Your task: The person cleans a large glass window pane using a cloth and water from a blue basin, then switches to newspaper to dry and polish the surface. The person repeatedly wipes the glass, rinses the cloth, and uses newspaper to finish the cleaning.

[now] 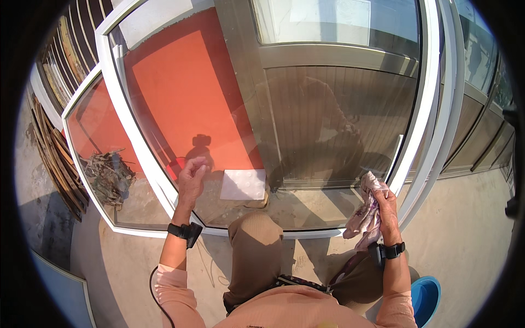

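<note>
A large white-framed glass panel (340, 123) stands upright before me. My left hand (192, 180) is raised in front of its lower left part, fingers bent, with no object visible in it; whether it touches the glass I cannot tell. In my right hand (387, 209) a crumpled white and purple patterned cloth (363, 219) is gripped near the panel's lower right frame. Through the glass show a red-painted wall (180, 94), a brown panelled door (340, 119) and a white square board (243, 184) low down.
A blue plastic basin (426, 301) sits on the concrete floor at lower right. Another white-framed pane (123, 209) overlaps at left, with a heap of dry twigs (107, 176) seen through it. Long wooden sticks (51, 156) lean farther left. A dark cable (154, 287) runs by my left sleeve.
</note>
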Demonstrator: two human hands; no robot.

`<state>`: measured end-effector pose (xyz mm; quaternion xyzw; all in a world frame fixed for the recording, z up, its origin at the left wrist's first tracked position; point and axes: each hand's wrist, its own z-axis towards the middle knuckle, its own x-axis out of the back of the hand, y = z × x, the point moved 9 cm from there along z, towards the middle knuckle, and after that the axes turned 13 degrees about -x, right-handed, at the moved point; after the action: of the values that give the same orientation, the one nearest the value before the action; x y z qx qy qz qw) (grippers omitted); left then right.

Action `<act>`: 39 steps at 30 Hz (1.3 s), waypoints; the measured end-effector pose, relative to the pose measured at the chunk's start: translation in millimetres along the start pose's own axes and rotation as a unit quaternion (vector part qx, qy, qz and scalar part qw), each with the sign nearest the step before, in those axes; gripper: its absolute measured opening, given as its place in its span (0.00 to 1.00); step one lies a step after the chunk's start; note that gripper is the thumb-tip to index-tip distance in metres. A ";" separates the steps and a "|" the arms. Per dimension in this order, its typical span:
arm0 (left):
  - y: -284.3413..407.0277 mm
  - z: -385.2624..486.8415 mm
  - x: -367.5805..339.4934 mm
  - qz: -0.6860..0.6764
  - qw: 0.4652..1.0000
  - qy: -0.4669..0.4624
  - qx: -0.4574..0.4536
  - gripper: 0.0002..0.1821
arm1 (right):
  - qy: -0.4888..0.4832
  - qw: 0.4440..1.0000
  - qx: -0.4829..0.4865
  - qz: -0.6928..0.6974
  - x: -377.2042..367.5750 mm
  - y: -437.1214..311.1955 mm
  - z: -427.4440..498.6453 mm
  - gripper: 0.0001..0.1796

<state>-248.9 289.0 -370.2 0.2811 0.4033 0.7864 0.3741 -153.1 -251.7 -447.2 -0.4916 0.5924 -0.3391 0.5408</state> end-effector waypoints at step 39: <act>325.4 218.2 -331.6 0.385 0.699 -0.047 -0.601 0.15 | 0.067 0.994 0.013 0.086 26.5 -18.8 -7.9 0.14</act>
<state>-17.8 -17.3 -29.2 0.1637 -0.3166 0.9228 0.1461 -154.9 -283.3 -436.3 -0.4074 0.6630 -0.3314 0.5335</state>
